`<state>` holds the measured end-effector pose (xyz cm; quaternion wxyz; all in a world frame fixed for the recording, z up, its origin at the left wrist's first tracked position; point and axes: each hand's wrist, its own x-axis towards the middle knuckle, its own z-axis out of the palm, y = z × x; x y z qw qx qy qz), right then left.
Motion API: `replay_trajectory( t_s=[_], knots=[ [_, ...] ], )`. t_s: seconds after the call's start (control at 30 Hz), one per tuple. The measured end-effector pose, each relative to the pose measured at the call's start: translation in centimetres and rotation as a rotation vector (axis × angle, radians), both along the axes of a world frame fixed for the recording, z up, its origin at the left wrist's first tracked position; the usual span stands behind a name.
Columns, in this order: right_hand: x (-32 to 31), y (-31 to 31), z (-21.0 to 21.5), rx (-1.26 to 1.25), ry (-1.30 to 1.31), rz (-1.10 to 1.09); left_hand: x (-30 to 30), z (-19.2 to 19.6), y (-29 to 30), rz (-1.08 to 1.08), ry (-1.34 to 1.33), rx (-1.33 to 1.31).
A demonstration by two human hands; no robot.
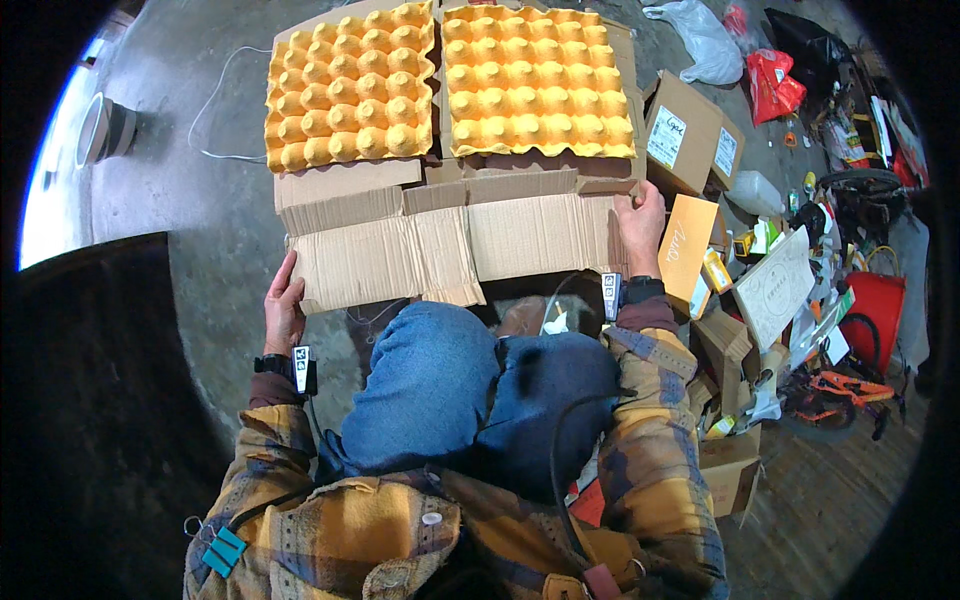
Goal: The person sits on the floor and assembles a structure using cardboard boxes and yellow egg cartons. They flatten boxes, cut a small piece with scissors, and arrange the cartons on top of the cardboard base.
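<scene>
A long, creased strip of brown cardboard (540,235) stretches across in front of my knees. My left hand (284,308) grips its left end, thumb on the near face and fingers at the edge. At the right end my right hand (643,228) is closed on the cardboard, its fingertips partly hidden. Beyond the strip, two yellow egg trays lie bumpy side up, side by side: the left tray (350,90) and the right tray (540,85). Under them are more flat cardboard pieces (345,185).
To the right stands a cardboard box (680,135) with white labels. Behind it lie plastic bags (705,45). Mixed clutter, a red bucket (877,315) and an orange bicycle frame (850,386) fill the right side. A striped bucket (106,131) and a thin white cord (205,120) are at left.
</scene>
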<state>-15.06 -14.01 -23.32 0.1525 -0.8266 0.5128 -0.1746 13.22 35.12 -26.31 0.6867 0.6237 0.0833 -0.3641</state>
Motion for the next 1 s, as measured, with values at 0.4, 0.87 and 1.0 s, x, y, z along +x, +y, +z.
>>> replay_trajectory(
  t_s=[0.4, 0.87, 1.0],
  knots=[
    [-1.2, -1.5, -3.1, 0.485, -0.262, -0.029, 0.1, 1.8, -0.3, 0.034, -0.012, -0.048],
    [-1.2, -2.0, 0.9, 0.714, -0.691, -0.015, 3.7, 1.3, -2.3, -0.018, -0.211, 0.009],
    [0.8, -2.4, -0.8, 0.708, -0.571, -0.059, 5.6, -1.0, -3.1, -0.134, -0.258, 0.261]
  ],
)
